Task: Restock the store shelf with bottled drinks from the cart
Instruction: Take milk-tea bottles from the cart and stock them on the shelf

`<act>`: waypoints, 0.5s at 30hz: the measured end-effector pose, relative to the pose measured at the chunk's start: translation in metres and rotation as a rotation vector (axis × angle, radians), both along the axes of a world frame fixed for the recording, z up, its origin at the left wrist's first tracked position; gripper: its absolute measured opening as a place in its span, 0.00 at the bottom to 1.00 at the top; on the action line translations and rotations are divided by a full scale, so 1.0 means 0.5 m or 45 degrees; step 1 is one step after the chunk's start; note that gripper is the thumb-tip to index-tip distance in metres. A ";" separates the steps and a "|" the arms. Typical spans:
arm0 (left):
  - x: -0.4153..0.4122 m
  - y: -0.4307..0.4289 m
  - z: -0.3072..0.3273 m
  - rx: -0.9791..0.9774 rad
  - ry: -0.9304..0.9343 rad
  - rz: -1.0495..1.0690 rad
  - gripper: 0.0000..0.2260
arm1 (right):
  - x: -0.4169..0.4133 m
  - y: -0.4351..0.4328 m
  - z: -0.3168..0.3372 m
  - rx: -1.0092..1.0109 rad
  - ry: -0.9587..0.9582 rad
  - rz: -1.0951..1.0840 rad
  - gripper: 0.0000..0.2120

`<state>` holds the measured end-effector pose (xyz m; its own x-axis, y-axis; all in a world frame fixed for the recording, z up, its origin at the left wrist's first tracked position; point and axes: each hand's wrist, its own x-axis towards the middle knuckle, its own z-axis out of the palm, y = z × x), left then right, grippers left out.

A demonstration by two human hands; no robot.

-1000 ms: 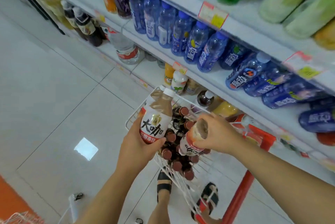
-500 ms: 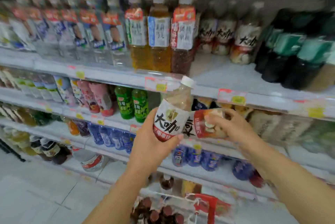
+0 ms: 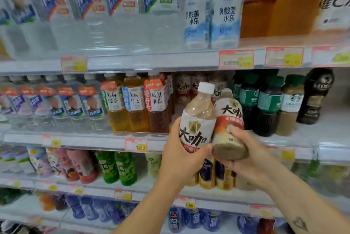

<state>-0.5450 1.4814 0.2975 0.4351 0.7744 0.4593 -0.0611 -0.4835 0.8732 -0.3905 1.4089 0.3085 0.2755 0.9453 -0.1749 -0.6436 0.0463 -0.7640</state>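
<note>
"Two milk-tea bottles are up, one in each hand. The left-hand bottle (image 3: 197, 120) stands nearly upright, white cap on top and label facing me. The right-hand bottle (image 3: 230, 120) is tipped, with its base toward me and its cap pointing into the shelf. They sit side by side and look to be touching."

"How are the hands?"

"My left hand (image 3: 180, 158) is wrapped round the lower label of its bottle, thumb across the front. My right hand (image 3: 246, 154) cups the other from beneath, fingers curled round the base end. Both are full, so neither is free to clear space."

"Where do the bottles go?"

"Straight ahead, I judge. On the middle shelf (image 3: 106, 140) some matching bottles (image 3: 182, 87) stand far back, between the tea bottles (image 3: 136, 104) on the left and the green-labelled dark bottles (image 3: 269, 106) on the right. The front of that lane looks bare, though my bottles hide part of it. Both hang just in front of it, above the shelf edge."

"Which goes first?"

"The left one, I'd say. Its long axis is vertical, so it only needs a push forward and a short drop. The right one reaches deeper, but its axis runs front to back, so the wrist must swing it upright before it can stand."
</note>
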 end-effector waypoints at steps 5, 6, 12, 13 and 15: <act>0.026 0.026 0.009 0.115 -0.031 -0.014 0.32 | 0.026 0.020 -0.005 -0.083 -0.817 -0.184 0.30; 0.033 0.031 0.013 0.148 -0.049 -0.008 0.33 | 0.034 0.031 -0.005 -0.085 -0.984 -0.247 0.30; 0.068 0.083 0.035 0.246 -0.102 0.085 0.35 | 0.067 0.095 -0.015 0.013 -1.370 -0.439 0.36; 0.072 0.094 0.036 0.246 -0.099 0.085 0.35 | 0.073 0.106 -0.014 0.008 -1.387 -0.443 0.36; 0.083 0.113 0.035 0.226 -0.087 0.088 0.36 | 0.082 0.130 -0.006 0.001 -1.430 -0.435 0.37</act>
